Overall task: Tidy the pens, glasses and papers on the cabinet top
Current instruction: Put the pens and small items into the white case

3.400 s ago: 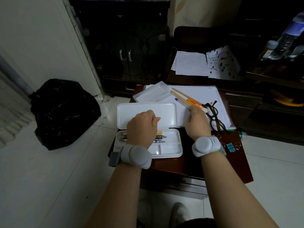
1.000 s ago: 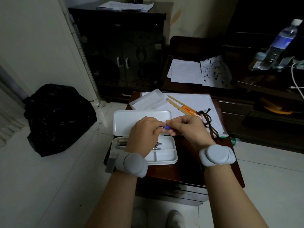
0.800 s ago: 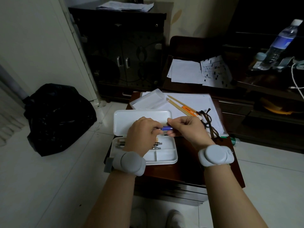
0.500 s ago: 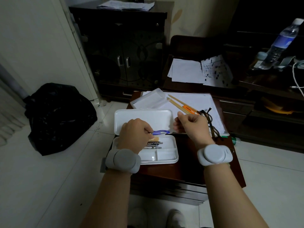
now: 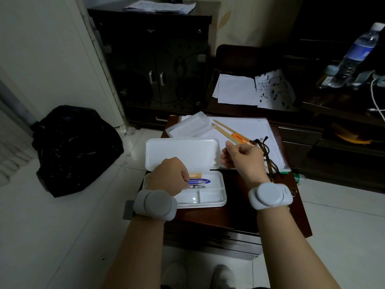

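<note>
Left hand (image 5: 168, 176) lies over the near tray of the open white pencil case (image 5: 212, 195), its fingertips pinching the blue pen (image 5: 199, 181) that rests in the long compartment beside a small orange piece (image 5: 195, 175) and a grey metal pen (image 5: 198, 186). Right hand (image 5: 242, 158) hovers just right of the raised lid, fingers curled with nothing visibly in them, close to the near ends of two wooden pencils (image 5: 226, 130) and an orange pen (image 5: 241, 138) lying on the white papers (image 5: 245, 126). Dark-framed glasses (image 5: 266, 155) lie on the right edge of those papers, on the brown worktop (image 5: 239, 213). A clear plastic box (image 5: 188, 125) sits at the far left corner.

To finish this step well, the blue pen should probably be laid flat, parallel to the compartment's long side, and let go only once it sits below the rim, so the lid can close later. The right hand looks placed to fetch the pencils next; taking them together by their near ends would likely spare the papers from sliding and keep clear of the glasses. In my judgement the task is at an early stage: glasses and papers are untouched.
</note>
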Demonstrator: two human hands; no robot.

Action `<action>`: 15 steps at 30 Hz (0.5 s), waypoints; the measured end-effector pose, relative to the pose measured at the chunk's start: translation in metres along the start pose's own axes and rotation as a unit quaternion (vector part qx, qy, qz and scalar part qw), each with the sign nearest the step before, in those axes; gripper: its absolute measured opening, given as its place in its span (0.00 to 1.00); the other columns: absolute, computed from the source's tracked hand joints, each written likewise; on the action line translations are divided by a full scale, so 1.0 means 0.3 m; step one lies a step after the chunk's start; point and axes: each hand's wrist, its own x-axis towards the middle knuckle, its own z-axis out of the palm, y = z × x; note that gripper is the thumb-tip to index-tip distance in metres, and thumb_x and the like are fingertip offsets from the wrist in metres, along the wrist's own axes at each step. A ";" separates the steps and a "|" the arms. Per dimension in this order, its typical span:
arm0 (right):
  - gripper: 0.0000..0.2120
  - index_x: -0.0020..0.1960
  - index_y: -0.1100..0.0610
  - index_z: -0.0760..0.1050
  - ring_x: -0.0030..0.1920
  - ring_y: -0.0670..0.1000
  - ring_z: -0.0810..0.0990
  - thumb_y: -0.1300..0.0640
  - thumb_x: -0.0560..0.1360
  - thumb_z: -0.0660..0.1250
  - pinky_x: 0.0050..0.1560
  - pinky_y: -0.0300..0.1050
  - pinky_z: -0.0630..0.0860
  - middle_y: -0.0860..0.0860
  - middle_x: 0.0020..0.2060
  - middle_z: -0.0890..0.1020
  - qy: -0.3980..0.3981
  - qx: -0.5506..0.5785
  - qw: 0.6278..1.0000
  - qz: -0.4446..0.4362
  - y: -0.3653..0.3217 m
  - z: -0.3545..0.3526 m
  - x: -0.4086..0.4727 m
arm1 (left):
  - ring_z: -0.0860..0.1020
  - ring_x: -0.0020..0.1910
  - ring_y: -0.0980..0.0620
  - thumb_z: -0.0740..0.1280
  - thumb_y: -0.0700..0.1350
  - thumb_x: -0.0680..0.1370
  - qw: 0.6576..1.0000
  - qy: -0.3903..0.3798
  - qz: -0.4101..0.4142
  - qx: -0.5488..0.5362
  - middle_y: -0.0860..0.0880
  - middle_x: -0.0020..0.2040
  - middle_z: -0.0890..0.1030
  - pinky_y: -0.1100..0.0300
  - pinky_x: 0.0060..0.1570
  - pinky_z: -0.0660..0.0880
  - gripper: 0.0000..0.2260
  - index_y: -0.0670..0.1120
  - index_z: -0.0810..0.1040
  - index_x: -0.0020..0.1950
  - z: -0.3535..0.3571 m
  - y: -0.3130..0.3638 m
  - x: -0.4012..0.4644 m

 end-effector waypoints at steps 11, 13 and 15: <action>0.14 0.38 0.63 0.79 0.30 0.50 0.80 0.55 0.78 0.64 0.36 0.41 0.79 0.55 0.31 0.81 0.003 -0.004 1.000 0.008 0.014 -0.006 0.010 | 0.79 0.46 0.47 0.75 0.42 0.68 1.000 0.016 -0.005 0.024 0.48 0.45 0.83 0.49 0.51 0.78 0.04 0.50 0.84 0.39 0.016 -0.017 0.010; 0.14 0.39 0.64 0.79 0.30 0.50 0.80 0.55 0.78 0.64 0.35 0.40 0.79 0.56 0.31 0.81 0.003 -0.004 1.000 0.007 0.013 -0.007 0.009 | 0.79 0.46 0.47 0.75 0.42 0.67 1.000 0.016 -0.010 0.024 0.48 0.45 0.83 0.49 0.51 0.78 0.04 0.51 0.84 0.38 0.016 -0.017 0.010; 0.14 0.39 0.64 0.79 0.30 0.49 0.79 0.55 0.78 0.64 0.34 0.38 0.78 0.56 0.31 0.81 0.004 -0.004 1.000 0.005 0.013 -0.006 0.007 | 0.80 0.45 0.47 0.75 0.42 0.67 1.000 0.017 -0.010 0.020 0.49 0.43 0.83 0.49 0.50 0.78 0.05 0.52 0.83 0.34 0.018 -0.022 0.011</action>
